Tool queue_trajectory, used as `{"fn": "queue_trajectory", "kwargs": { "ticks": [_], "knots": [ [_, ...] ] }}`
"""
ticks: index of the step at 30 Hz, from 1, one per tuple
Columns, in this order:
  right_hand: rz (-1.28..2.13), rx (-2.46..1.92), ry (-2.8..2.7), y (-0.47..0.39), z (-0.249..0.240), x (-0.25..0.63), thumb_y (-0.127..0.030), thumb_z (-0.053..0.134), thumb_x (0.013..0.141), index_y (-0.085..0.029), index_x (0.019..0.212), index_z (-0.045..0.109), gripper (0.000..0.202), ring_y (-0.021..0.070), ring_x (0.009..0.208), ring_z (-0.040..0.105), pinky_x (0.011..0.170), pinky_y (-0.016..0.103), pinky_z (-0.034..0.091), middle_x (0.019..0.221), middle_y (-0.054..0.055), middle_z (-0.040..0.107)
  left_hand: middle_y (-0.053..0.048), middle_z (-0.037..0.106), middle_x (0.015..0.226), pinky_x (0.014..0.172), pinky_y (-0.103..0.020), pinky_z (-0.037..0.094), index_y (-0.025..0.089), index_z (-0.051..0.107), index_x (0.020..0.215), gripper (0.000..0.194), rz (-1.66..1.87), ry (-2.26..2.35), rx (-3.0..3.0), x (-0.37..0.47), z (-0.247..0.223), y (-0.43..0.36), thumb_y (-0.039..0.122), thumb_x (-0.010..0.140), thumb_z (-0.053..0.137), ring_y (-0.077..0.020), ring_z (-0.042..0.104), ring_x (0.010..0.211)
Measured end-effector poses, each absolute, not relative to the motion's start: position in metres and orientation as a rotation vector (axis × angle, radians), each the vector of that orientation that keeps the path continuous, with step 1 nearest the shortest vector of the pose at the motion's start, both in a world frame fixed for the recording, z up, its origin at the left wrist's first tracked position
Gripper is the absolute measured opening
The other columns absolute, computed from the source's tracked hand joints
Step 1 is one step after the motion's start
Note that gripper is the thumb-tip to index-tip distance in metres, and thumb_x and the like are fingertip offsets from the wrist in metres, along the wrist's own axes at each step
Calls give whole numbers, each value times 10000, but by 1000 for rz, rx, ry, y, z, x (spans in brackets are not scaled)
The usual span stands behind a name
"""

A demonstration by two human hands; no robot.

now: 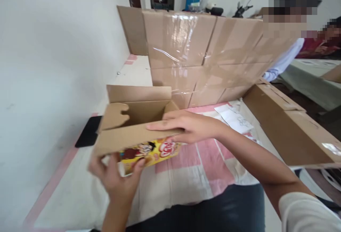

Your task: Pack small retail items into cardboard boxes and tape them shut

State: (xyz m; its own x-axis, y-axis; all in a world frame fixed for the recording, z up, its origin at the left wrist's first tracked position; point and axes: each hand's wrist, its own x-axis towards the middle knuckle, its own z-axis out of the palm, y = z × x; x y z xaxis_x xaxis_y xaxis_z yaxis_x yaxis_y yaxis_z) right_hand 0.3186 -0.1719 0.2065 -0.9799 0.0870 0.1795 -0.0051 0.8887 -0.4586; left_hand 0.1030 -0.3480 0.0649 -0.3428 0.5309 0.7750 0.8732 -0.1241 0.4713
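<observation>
A small open cardboard carton [138, 113] with a yellow cartoon print on its outside sits tilted in front of me, its top flaps standing up. My left hand [117, 178] grips its lower front corner from below, thumb and fingers on the yellow printed side [151, 152]. My right hand [186, 125] lies flat across the front flap, fingers pointing left and pressing on the flap's edge. The inside of the carton looks empty as far as I can see.
A wall of taped brown cartons [202, 51] stands behind. A long flat carton [287, 125] lies at right. A black phone [89, 136] rests by the left wall. White papers [234, 118] lie on the pink-and-white checked cloth [202, 168]. Two people sit at the far right.
</observation>
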Motion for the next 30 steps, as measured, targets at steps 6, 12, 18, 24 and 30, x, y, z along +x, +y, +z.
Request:
{"fn": "queue_trajectory", "kwargs": {
  "ticks": [6, 12, 18, 24, 30],
  "knots": [
    [401, -524, -2968, -202, 164, 452, -232, 583, 1010, -364, 1508, 509, 520, 163, 811, 527, 758, 287, 429, 934, 30, 619, -208, 265, 1551, 1027, -639, 438, 203, 611, 1200, 483, -1441, -1882, -1832, 218, 16, -332, 412, 810, 803, -454, 327, 1408],
    [111, -658, -2813, -223, 133, 501, -246, 625, 966, -311, 1479, 539, 524, 265, 1178, 553, 948, 446, 492, 1416, 109, 594, -202, 261, 1567, 1039, -592, 435, 230, 555, 1296, 530, -1446, -1883, -1965, 247, 6, -329, 403, 842, 768, -408, 357, 1401],
    [-133, -257, -2436, -271, 85, 505, -224, 669, 910, -190, 1074, 710, 173, 254, 1097, 662, 890, 414, 546, 998, 74, 756, -191, 396, 1535, 1113, -601, 409, 270, 362, 1474, 697, -1599, -1671, -1970, 225, 23, -320, 259, 865, 700, -358, 426, 1425],
    [-192, -666, -2558, -283, 72, 487, -182, 549, 942, -126, 1295, 650, 371, 322, 1347, 536, 1028, 484, 524, 1400, 185, 628, -99, 509, 1528, 1143, -593, 396, 280, 646, 1189, 361, -1091, -1504, -2360, 189, 49, -290, 159, 849, 646, -368, 413, 1435],
    [-302, -1044, -2717, -281, 92, 472, -98, 572, 871, -102, 1295, 653, 432, 324, 954, 622, 774, 474, 557, 1174, 188, 688, -68, 623, 1446, 1055, -541, 426, 264, 647, 1160, 337, -815, -1428, -2570, 179, 65, -277, 170, 839, 608, -373, 375, 1471]
  ]
}}
